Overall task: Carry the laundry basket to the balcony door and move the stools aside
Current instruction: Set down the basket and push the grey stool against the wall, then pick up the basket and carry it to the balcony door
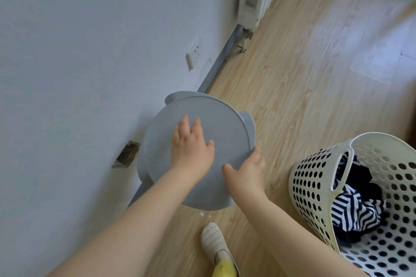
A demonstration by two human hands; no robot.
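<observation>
One stool (216,123), one basket (315,182), two hands (191,148).

Wood floor (304,78), stool (225,123), laundry basket (315,182), shoe (212,240)

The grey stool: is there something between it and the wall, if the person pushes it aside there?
Nothing visible stands between them. The grey stool is already close beside the wall, under both hands. The laundry basket is on its other side, on the wooden floor.

Soft daylight fills the scene, brightest as a pale glare patch on the wooden floor (371,36) at far right. Shadows are faint (nearly none). Straight lines bow toward the edges, and detail looks slightly soft throughout.
</observation>
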